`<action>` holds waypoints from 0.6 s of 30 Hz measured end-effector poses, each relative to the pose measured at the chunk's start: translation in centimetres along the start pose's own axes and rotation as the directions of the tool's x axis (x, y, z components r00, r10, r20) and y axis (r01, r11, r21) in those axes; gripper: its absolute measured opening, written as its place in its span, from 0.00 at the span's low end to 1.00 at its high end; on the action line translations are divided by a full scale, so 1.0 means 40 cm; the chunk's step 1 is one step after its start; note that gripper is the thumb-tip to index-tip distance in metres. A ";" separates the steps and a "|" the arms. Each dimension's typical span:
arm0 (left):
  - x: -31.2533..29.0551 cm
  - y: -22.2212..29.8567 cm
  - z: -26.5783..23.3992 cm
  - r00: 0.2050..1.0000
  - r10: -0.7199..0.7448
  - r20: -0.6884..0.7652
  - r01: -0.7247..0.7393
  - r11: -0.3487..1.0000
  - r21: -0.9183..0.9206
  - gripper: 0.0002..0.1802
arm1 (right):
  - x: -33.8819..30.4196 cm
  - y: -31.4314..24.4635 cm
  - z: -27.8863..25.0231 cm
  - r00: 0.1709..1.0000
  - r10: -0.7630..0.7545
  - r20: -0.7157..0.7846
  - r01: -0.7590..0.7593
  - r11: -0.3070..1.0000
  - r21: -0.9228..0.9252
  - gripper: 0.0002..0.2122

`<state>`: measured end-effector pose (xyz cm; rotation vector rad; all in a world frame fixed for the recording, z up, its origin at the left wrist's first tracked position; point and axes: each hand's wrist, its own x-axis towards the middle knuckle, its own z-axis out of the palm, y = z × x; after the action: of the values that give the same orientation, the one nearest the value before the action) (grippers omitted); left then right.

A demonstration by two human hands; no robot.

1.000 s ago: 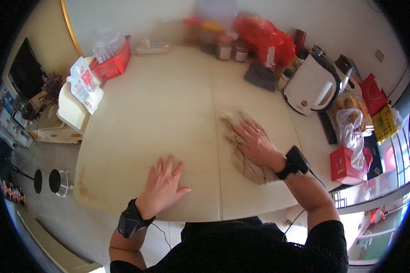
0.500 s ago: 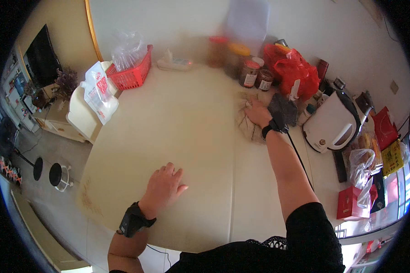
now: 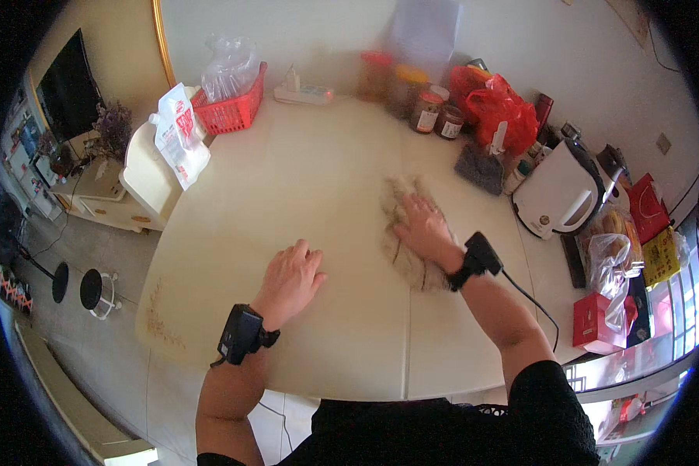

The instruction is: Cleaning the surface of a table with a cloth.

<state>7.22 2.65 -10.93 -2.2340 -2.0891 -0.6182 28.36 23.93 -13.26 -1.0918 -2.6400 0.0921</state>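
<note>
My right hand [image 3: 429, 227] holds a pale, dark-streaked cloth [image 3: 401, 262] pressed down on the cream tabletop [image 3: 311, 186], right of the middle. The cloth is blurred and spreads out around my fingers. My left hand [image 3: 290, 283] rests palm down near the front of the table, left of the cloth, with nothing in it. Its fingers are loosely stretched and a little apart. A dark grey folded cloth [image 3: 480, 168] lies beyond my right hand, beside several lidded jars [image 3: 427, 113].
A red plastic bag [image 3: 505, 113] and a white kettle [image 3: 555, 190] crowd the right side. A red basket [image 3: 237, 113] and a white pouch [image 3: 182, 138] are at the far left. A power strip [image 3: 307, 95] lies by the wall. Brown marks [image 3: 161, 314] show at the left edge.
My right hand has drawn the pale cloth nearer and to the left, away from the dark grey cloth. The view has shifted slightly. My left hand stays on the table.
</note>
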 end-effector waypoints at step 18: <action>-0.007 -0.038 -0.036 0.954 -0.221 -0.203 0.243 0.966 0.088 0.16 | 0.221 -0.244 0.043 0.833 -0.553 -0.015 0.539 0.804 0.250 0.24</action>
<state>5.37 2.12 -10.07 -1.8058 -2.2422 -0.6779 15.27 23.27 -11.23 -0.2217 -2.7873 0.3223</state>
